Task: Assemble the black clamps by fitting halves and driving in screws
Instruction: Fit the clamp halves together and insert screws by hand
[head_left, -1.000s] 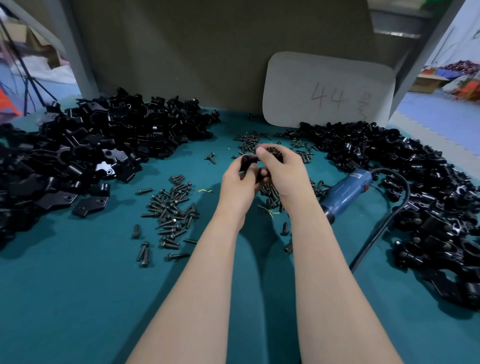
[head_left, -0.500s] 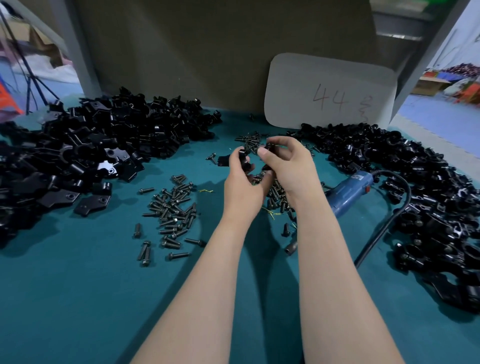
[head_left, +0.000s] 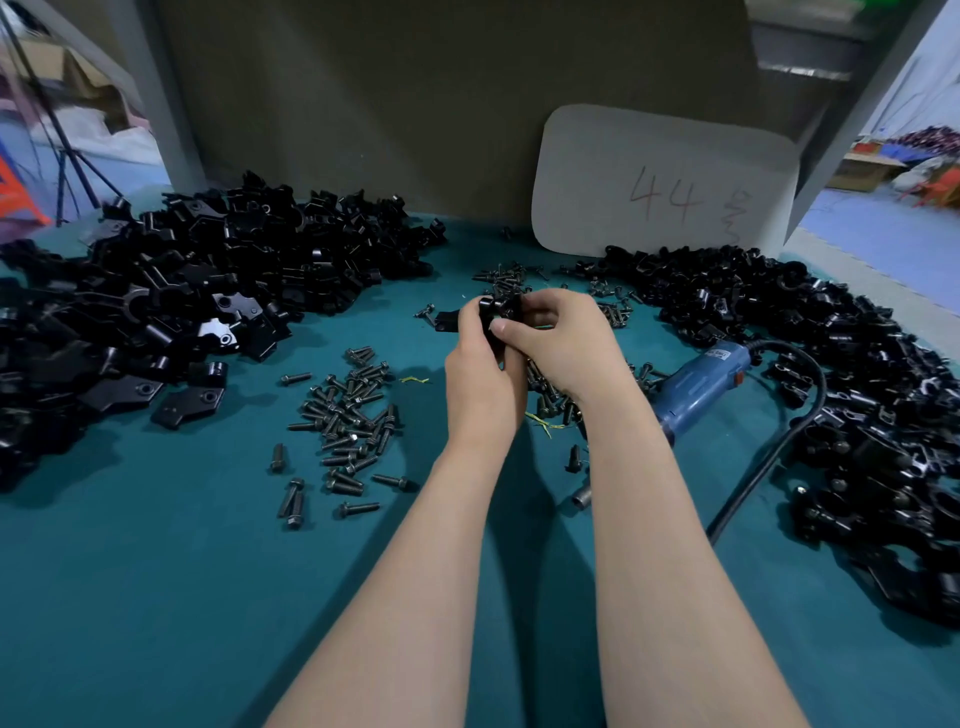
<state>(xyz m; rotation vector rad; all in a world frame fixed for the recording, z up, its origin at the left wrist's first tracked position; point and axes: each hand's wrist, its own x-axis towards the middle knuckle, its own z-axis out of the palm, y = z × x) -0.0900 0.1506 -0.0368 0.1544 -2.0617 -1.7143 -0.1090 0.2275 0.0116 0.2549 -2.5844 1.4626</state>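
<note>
Closing up now: since half a second ago my right hand (head_left: 563, 345) has come in against the left hand (head_left: 480, 379), and the gap between them is gone.

Head view, the only one I've got. On the teal table (head_left: 156, 597) a big heap of black clamp halves (head_left: 208, 291) sits at the left, and a second heap of black clamp parts (head_left: 831, 389) runs down the right side. Loose screws (head_left: 348, 415) lie scattered between the left heap and my forearms, with more screws (head_left: 504, 278) just beyond the hands.

Left hand: fingers curled around the black clamp (head_left: 493, 306), held above the table at centre, with one end of it poking out to the left. Right hand: fingers bent, thumb tip pressed onto the same clamp, pinching it from the other side. Whether a screw is between those fingers, I can't tell; the clamp is mostly hidden.

A blue power driver (head_left: 696, 384) lies on the table just right of my right wrist, its black cable (head_left: 769, 457) looping beside the right heap. A grey card (head_left: 665, 182) marked 44 leans on the back wall.
</note>
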